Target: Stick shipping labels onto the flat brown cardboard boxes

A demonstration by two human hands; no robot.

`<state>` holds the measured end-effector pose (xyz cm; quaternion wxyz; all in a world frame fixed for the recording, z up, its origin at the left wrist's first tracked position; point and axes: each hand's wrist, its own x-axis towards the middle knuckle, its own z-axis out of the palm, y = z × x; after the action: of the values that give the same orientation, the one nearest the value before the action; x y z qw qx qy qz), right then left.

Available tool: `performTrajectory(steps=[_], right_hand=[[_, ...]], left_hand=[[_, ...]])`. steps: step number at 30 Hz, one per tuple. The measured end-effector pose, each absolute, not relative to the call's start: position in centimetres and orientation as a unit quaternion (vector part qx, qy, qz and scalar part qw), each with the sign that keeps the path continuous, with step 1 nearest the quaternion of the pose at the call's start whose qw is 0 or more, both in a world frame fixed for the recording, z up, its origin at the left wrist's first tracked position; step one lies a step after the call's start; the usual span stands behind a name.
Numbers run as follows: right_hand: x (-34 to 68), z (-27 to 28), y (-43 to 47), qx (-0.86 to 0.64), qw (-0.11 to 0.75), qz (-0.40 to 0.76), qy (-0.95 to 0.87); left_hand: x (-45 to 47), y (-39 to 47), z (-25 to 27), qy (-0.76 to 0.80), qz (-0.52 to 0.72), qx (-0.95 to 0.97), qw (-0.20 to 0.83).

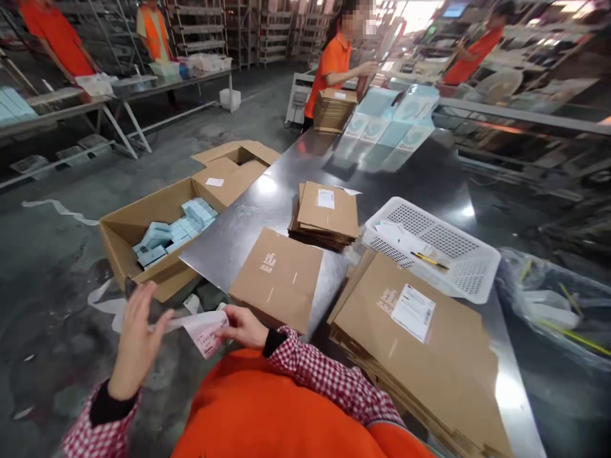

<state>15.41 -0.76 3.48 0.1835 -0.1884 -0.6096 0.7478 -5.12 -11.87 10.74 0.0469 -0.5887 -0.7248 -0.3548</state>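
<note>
My right hand (245, 326) pinches a pinkish printed label (205, 334) by its right edge, just in front of my body. From the label's upper left a pale strip (174, 321) runs toward my left hand (136, 340). That hand is raised with thumb and fingers apart; whether the strip touches it, I cannot tell. Beside my right hand lies a stack of flat brown cardboard mailers (281, 277) on the metal table (219, 238). Further right, a larger stack of mailers (382, 337) bears a white shipping label (414, 312) on top.
An open carton (147, 210) with light-blue boxes (176, 229) stands left of the table. On the table are another mailer stack (329, 207), a white perforated basket (470, 254) with a yellow pen, and blue-white boxes (386, 121). A co-worker (334, 63) stands at the far end.
</note>
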Motion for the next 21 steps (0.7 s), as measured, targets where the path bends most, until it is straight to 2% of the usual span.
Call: performTrajectory(steps=[3, 8, 12, 15, 17, 21], right_hand=[[15.9, 4.3, -1.0, -0.249, 0.246, 0.741, -0.573], [17.1, 5.2, 0.0, -0.35, 0.334, 0.618, -0.62], [18.2, 5.7, 0.4, -0.39, 0.382, 0.434, -0.716], [18.5, 5.1, 0.2, -0.405, 0.413, 0.347, -0.739], [18.7, 4.6, 0.4, -0.412, 0.436, 0.332, -0.728], [20.8, 4.8, 3.7, -0.464, 0.462, 0.395, -0.645]], left_hand=[[-2.1, -10.5, 9.9, -0.674, -0.325, -0.656, -0.098], [0.8, -7.7, 7.4, -0.68, -0.393, -0.552, -0.28], [1.2, -5.5, 7.0, -0.671, -0.403, -0.543, -0.303], [1.6, -4.3, 7.1, -0.662, -0.379, -0.575, -0.297], [1.6, -3.6, 6.6, -0.654, -0.364, -0.596, -0.29], [-0.2, -2.4, 3.7, -0.59, -0.335, -0.673, -0.294]])
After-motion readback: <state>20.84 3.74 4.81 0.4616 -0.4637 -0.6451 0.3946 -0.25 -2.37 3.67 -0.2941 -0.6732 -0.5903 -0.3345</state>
